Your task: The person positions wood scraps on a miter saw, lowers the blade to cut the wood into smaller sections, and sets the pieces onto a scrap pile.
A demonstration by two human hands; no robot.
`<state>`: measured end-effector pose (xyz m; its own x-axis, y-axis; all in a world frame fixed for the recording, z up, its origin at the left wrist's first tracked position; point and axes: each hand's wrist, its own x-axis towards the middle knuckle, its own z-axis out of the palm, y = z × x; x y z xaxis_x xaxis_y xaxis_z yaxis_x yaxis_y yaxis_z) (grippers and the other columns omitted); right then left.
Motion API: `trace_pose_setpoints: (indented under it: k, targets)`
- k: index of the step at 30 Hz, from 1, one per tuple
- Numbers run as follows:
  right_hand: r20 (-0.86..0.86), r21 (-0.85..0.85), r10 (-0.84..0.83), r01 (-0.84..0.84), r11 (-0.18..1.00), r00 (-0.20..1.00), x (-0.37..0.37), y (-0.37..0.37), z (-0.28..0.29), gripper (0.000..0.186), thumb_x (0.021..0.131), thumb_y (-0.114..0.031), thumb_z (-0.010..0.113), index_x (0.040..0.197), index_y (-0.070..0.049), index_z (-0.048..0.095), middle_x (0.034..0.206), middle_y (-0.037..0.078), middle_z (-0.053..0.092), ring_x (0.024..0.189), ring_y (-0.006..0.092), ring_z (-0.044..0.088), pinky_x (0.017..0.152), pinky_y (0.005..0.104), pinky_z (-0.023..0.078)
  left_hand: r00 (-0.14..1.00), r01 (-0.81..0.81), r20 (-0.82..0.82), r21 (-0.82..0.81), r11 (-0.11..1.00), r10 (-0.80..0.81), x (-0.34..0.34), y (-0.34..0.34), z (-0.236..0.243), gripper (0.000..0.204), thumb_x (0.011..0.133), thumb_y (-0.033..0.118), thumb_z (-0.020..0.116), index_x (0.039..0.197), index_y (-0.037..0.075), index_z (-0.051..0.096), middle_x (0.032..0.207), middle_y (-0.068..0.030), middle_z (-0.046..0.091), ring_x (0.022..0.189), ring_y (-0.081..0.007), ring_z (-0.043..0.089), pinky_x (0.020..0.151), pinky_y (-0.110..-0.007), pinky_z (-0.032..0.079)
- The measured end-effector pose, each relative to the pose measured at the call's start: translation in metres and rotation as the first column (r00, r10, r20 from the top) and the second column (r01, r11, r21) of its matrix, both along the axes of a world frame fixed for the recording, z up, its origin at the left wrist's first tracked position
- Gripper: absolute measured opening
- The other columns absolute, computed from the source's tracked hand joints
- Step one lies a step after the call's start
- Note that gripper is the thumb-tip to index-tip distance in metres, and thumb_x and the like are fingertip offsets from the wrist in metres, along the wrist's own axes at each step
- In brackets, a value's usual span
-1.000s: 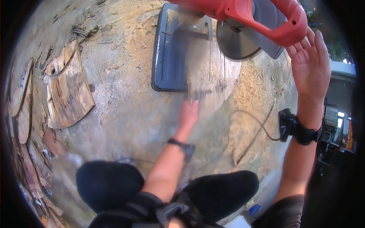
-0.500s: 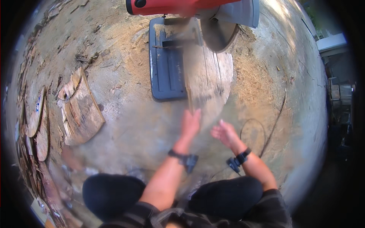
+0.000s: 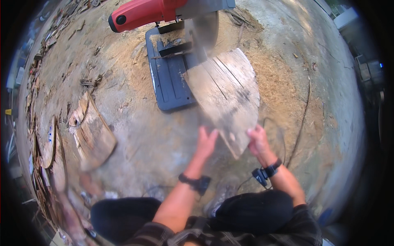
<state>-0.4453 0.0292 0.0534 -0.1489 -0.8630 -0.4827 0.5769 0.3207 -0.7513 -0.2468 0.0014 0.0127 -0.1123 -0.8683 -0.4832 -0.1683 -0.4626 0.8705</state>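
Note:
A weathered wooden panel (image 3: 225,92), curved along one edge, lies tilted from the dark blue base (image 3: 170,88) of a chop saw down toward me. My left hand (image 3: 206,140) presses flat against its near left edge. My right hand (image 3: 258,139) grips its near right edge. The saw's red body (image 3: 141,13) and round blade (image 3: 203,33) hang raised just above the panel's far end.
Curved wooden pieces (image 3: 91,133) lie stacked on the sandy ground at left, with more scraps (image 3: 51,164) along the left rim. A thin cable (image 3: 301,119) runs across the ground at right. Sawdust covers the ground around the saw.
My right hand came down from the saw's red handle to the panel's near edge. My left hand stayed at the panel. The view shifted so the saw sits higher and further left.

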Motion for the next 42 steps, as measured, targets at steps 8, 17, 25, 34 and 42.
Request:
trace_pose_setpoints:
  k: [8, 17, 25, 34, 42]
  targets:
    - [-0.186, 0.075, 0.202, -0.191, 0.979, 0.962, -0.049, 0.035, 0.077, 0.056, 0.07, -0.006, 0.065, 0.121, 0.007, 0.047, 0.117, 0.014, 0.057, 0.107, 0.0222, 0.057, 0.095, 0.0345, 0.045, 0.992, 0.124, 0.077, -0.341, 0.932, -0.104, 0.078, -0.096, 0.027, 0.059, 0.089, 0.04, 0.054, 0.129, 0.0, 0.04, 0.128, -0.0218, 0.045, 0.119, -0.0324, 0.044, 0.101, -0.04, 0.033]
    - [-0.302, 0.248, 0.6, -0.547, 0.8, 0.741, -0.043, 0.03, 0.141, 0.045, 0.065, -0.003, 0.068, 0.108, 0.002, 0.055, 0.101, 0.004, 0.059, 0.095, 0.0114, 0.054, 0.082, 0.0265, 0.044, 0.612, 0.791, 0.656, -0.497, 0.357, -0.441, 0.073, -0.174, 0.083, 0.085, 0.074, 0.057, 0.062, 0.134, 0.002, 0.038, 0.133, -0.0228, 0.04, 0.126, -0.036, 0.035, 0.106, -0.04, 0.025]
    - [-0.337, 0.384, 0.856, -0.773, 0.505, 0.392, -0.031, 0.014, 0.125, 0.03, 0.066, -0.015, 0.073, 0.084, 0.0, 0.053, 0.069, -0.002, 0.049, 0.066, 0.011, 0.046, 0.057, 0.029, 0.039, 0.439, 0.898, 0.31, -0.116, 0.425, -0.843, 0.117, -0.133, 0.044, 0.053, 0.062, 0.043, 0.074, 0.093, 0.002, 0.064, 0.087, -0.0168, 0.064, 0.082, -0.0305, 0.06, 0.074, -0.038, 0.047]
    - [-0.866, 0.296, 0.488, -0.676, 0.675, 0.108, -0.032, -0.063, 0.19, 0.049, 0.08, -0.001, 0.059, 0.128, -0.002, 0.046, 0.106, 0.014, 0.063, 0.098, 0.0215, 0.061, 0.087, 0.0342, 0.048, 0.835, 0.545, 0.101, -0.013, 0.839, -0.541, 0.163, -0.073, -0.025, 0.034, 0.058, 0.024, 0.075, 0.077, 0.0, 0.062, 0.076, -0.0067, 0.062, 0.071, -0.0128, 0.055, 0.064, -0.03, 0.045]
    - [-0.918, 0.118, 0.227, -0.322, 0.939, 0.325, -0.088, -0.014, 0.205, 0.038, 0.086, -0.001, 0.053, 0.124, 0.004, 0.049, 0.106, 0.011, 0.061, 0.098, 0.0188, 0.061, 0.088, 0.0303, 0.048, 0.988, 0.154, 0.001, 0.062, 0.986, -0.155, 0.211, -0.063, -0.06, 0.035, 0.079, 0.022, 0.068, 0.102, -0.003, 0.06, 0.09, -0.0063, 0.064, 0.078, -0.0127, 0.06, 0.07, -0.026, 0.049]
